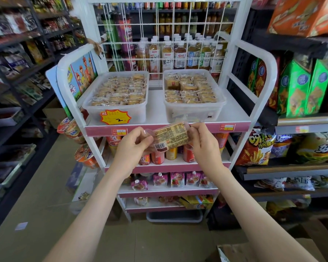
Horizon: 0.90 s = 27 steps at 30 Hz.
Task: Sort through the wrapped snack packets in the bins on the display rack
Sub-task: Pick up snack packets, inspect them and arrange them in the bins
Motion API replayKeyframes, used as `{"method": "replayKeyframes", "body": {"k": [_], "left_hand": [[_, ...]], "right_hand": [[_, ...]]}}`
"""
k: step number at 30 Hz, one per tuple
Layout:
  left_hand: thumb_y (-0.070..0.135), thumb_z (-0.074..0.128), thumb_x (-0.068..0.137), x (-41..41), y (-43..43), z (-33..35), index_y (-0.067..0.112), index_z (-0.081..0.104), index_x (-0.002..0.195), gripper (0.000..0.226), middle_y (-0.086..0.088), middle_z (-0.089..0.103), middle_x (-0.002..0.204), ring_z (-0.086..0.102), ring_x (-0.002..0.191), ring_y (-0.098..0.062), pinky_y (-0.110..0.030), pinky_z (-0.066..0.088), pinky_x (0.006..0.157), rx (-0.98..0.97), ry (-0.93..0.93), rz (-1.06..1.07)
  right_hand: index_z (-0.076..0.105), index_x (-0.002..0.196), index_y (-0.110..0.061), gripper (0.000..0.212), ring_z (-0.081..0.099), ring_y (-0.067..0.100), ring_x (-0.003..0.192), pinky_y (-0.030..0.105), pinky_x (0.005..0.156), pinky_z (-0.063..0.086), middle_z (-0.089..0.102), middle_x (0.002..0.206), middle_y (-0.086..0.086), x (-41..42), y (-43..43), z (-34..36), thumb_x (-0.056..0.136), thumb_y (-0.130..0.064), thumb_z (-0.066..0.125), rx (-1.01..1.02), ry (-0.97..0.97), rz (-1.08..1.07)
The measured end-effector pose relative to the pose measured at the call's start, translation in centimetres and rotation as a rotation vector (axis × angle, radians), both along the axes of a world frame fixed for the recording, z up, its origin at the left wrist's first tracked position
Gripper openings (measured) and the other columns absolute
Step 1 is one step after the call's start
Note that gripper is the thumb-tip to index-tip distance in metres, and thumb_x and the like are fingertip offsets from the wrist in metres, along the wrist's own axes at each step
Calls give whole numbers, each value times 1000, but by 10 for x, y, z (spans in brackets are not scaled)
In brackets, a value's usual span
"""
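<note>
Open floor [45, 186] lies left of the rack [98, 130]. The left bin [140, 112], full, sits at the shelf's near edge. The left hand [133, 143] pinches the left end of one packet [170, 138] — held in air just before the shelf edge. The right hand [203, 144] pinches its right end. The right bin [193, 112] stands apart — a bare gap between the bins.

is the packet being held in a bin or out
Out. The left hand and right hand pinch the packet by its ends, in front of the shelf edge, below the left bin and right bin.
</note>
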<state>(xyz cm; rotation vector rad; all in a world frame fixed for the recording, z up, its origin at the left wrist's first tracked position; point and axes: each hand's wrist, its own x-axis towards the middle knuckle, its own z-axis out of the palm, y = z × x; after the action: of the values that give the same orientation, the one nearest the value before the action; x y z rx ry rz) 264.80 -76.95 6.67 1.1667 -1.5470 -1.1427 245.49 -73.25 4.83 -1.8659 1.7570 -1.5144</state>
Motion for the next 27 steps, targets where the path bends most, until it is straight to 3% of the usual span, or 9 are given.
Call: {"method": "replayKeyframes", "body": {"k": [3,8,11,13,15,19,21,23,27], "left_hand": [[-1,52,95,-10,-1,7,2,52,82,14,-2,67,85,70,73,-11,-30,59,65,20,108,-13],[6,51,97,-32,-10,26,8,47,77,21,-8,60,85,69,80,-12,-29,59,69,17,211,-23],[18,55,97,-52,-19,45,13,50,78,21,-3,56,76,58,70,-1,-15,49,68,-162,37,1],[22,57,96,-66,-27,61,19,54,76,21,3,56,70,56,67,-6,-23,49,69,-257,-47,0],[20,58,95,-78,-39,76,22,56,77,19,-4,64,79,66,79,-19,-43,57,78,-274,-69,-30],[20,58,96,-93,-59,100,27,58,83,14,-1,69,91,68,90,-20,-45,56,85,-403,-229,-64],[25,56,96,-94,-68,106,29,58,93,5,11,65,94,64,91,-7,-29,53,85,-469,-338,-98],[30,56,96,-87,-85,110,24,58,109,15,19,59,99,59,94,2,-13,46,82,-507,-477,-76],[39,58,93,-67,-137,107,16,41,141,56,1,46,144,44,132,-15,-34,36,110,-484,-704,-55]], "right_hand": [[52,97,-4,14,52,15,73,20,63,36,55,80,-3,-9,-8,6,101,-13,42,8,56,-17],[51,123,-7,28,50,15,98,25,83,40,50,105,-4,-25,-16,32,98,-20,50,-76,147,-10],[48,131,-12,50,48,15,107,26,92,39,55,117,1,-26,-22,53,92,-42,54,-80,346,85],[45,133,-12,60,50,21,110,32,95,42,56,121,4,-26,-30,65,86,-47,57,-102,440,96],[42,136,-10,59,51,26,113,37,96,44,55,125,8,-30,-42,76,85,-34,61,-105,437,85],[39,138,-9,54,58,28,109,32,85,45,59,124,11,-40,-69,90,87,-10,58,-66,302,128],[47,131,-9,44,63,22,97,26,79,48,64,107,4,-46,-91,97,88,-11,59,-45,166,145],[50,128,-11,41,60,10,85,13,72,48,61,98,-5,-57,-120,104,89,-16,62,10,79,155],[40,136,-14,49,56,-2,73,8,56,47,59,104,-1,-77,-183,107,92,-13,59,136,136,170]]}}
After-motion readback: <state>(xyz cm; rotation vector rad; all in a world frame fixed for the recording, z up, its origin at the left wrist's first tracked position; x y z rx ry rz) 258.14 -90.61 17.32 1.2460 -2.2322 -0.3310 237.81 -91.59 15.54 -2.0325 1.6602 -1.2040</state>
